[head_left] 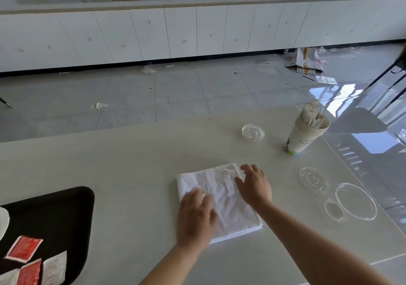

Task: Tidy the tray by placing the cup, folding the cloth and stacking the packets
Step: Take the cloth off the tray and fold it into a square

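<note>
Both hands [224, 199] flat, seemingly pressing, on folded white cloth [222, 199].

Single head-worn wide-angle view, looking forward and down over the table [131, 153] from close above. Far cabinets [175, 32] and floor fill the upper frame, edges bowed by the lens

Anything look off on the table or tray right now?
The packets lie scattered, not stacked, on the black tray. The folded cloth sits askew on the table, off the tray, under both flat hands: left hand, right hand.
</note>
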`<state>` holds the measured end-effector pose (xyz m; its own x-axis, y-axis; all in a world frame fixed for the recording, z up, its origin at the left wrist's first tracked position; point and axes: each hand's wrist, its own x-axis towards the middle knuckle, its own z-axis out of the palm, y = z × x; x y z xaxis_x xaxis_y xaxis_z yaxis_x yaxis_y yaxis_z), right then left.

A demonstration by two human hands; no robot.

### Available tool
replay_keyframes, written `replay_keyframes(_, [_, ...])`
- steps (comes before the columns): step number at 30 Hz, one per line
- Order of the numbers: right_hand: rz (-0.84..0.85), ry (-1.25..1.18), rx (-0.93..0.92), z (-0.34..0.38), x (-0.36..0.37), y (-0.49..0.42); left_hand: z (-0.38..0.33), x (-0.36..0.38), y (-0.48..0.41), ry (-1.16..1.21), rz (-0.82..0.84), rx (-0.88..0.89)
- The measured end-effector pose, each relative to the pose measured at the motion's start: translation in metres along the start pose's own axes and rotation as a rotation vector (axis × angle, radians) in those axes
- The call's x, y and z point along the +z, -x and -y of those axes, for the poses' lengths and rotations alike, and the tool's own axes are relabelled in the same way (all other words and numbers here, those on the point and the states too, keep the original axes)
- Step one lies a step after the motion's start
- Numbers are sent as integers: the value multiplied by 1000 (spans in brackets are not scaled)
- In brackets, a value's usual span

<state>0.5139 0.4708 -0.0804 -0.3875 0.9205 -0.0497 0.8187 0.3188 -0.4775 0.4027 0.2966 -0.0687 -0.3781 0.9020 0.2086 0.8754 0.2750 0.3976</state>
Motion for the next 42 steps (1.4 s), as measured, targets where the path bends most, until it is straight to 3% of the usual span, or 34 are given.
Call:
replay_keyframes(5, [90,232,-263,-8,28,38,53,4,-9,-139,206,-97])
replay_keyframes(9, [131,355,-314,-22,44,55,65,16,-7,-236,301,-25])
replay_keyframes(12, [111,369,-300,-27,51,61,65,30,1,-278,364,-69])
replay_keyframes(20, [163,365,-369,13,73,87,98,4,43,-342,306,-110])
replay_keyframes(34, [203,300,-472,78,100,126,151,-41,95,-405,355,-227])
replay_keyframes(38, [187,230,-572,67,86,128,137,-56,106,-172,248,-264])
replay_keyframes(42, [148,114,-691,39,65,134,137,-70,141,-1,161,-99])
